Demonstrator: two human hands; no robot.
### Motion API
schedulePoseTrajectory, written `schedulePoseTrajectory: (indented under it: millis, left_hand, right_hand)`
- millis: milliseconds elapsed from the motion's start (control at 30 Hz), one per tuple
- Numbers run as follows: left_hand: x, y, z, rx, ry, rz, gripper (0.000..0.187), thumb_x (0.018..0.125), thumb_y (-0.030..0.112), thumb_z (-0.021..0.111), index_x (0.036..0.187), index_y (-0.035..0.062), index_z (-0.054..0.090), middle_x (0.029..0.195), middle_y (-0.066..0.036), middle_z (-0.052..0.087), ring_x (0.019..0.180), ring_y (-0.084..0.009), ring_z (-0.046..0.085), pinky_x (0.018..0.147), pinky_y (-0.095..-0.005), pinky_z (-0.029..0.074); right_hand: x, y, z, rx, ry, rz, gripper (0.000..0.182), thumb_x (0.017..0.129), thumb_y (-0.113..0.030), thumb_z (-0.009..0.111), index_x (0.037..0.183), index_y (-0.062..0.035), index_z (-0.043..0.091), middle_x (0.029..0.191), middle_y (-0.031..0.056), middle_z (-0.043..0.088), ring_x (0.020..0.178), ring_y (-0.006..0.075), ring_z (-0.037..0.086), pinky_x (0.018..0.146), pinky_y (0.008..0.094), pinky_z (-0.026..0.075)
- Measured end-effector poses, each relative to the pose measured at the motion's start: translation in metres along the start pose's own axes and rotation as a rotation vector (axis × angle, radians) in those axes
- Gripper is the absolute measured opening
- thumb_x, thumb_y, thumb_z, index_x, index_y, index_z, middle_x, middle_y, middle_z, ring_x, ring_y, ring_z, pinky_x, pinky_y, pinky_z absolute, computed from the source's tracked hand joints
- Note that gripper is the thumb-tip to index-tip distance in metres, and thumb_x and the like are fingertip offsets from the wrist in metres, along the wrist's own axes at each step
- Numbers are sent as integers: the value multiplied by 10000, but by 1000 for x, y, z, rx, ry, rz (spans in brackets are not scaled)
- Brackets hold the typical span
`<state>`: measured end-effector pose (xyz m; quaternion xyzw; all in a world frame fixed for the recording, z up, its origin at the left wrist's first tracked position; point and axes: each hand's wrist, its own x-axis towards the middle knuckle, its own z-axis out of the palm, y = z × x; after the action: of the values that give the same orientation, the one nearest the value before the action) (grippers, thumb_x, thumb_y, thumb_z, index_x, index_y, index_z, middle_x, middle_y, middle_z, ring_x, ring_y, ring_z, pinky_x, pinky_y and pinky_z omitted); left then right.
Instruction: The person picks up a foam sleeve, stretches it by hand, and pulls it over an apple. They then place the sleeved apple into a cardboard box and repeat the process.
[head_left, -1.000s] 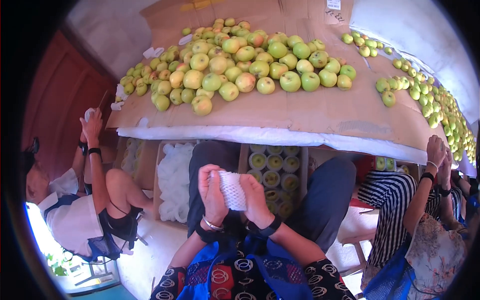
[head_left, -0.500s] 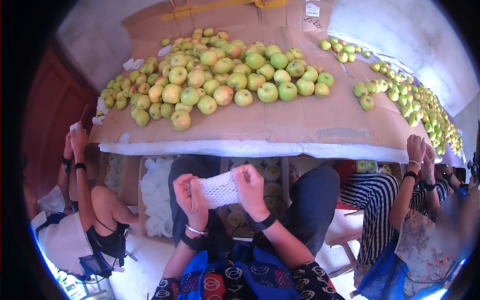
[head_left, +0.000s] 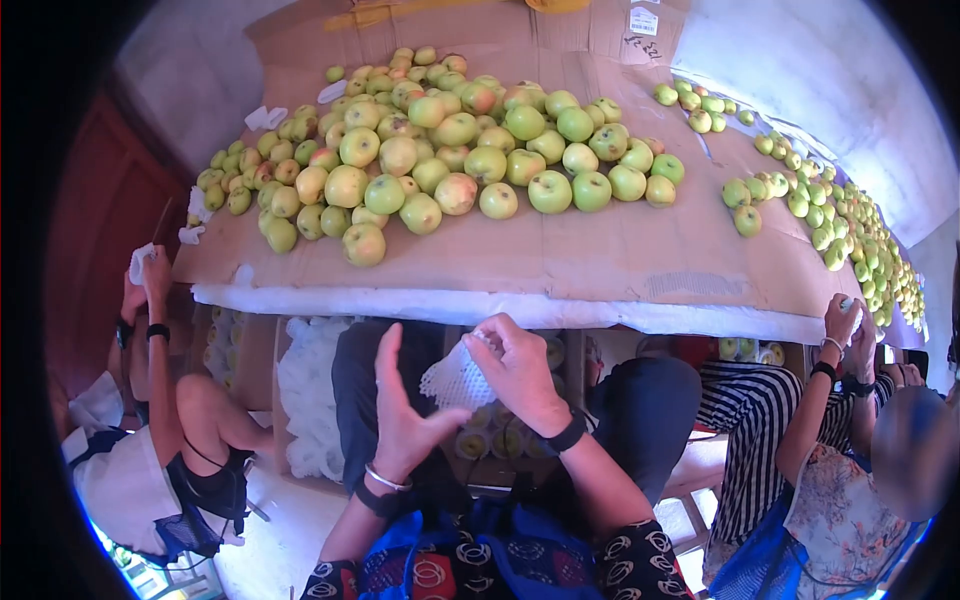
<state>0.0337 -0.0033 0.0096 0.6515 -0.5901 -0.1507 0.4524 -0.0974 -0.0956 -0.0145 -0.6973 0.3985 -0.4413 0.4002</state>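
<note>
A white foam net sleeve (head_left: 457, 380) hangs from my right hand (head_left: 520, 372), its fingers closed on one end above my lap. To the left, my left hand (head_left: 402, 415) is apart from the sleeve, thumb and fingers spread wide, holding nothing. Beyond both hands, a heap of green and reddish apples (head_left: 425, 150) lies on the cardboard-covered table (head_left: 440, 262).
Under the table stand a box of white foam sleeves (head_left: 312, 400) and a box of packed apples (head_left: 500, 435). One person (head_left: 160, 430) sits at the left, another (head_left: 830, 480) at the right. More apples (head_left: 860, 220) lie at the right.
My left hand has let go of the sleeve and opened. The sleeve, stretched between both hands before, now hangs from my right hand. The view has shifted slightly.
</note>
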Motion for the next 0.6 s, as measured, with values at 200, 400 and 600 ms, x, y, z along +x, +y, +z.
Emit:
schedulePoseTrajectory:
  millis: [200, 400, 600]
  left_hand:
    - [13, -27, 38, -143, -153, -293, 880, 597, 223, 794, 1296, 6, 305, 1150, -199, 508, 1067, -335, 523, 870, -394, 433]
    - [16, -56, 37, -833, -174, -472, 701, 645, -32, 713, 1258, 45, 380, 940, -5, 496, 893, -98, 517, 809, -258, 442]
    - [21, -62, 37, -735, -249, -520, 679, 638, -33, 731, 1235, 45, 417, 982, -10, 538, 903, -79, 513, 828, -249, 433]
  right_hand:
    - [23, -21, -8, 161, -260, -29, 306, 779, -195, 679, 982, -5, 551, 827, 117, 627, 632, 178, 592, 611, 292, 486]
    - [138, 69, -104, -446, 271, -130, 512, 713, -151, 672, 1158, -5, 467, 1085, 174, 542, 1000, 316, 533, 867, 381, 435]
    - [182, 139, -121, -857, 127, -367, 652, 660, -151, 707, 1244, -72, 429, 1127, 184, 496, 1101, 364, 448, 899, 439, 402]
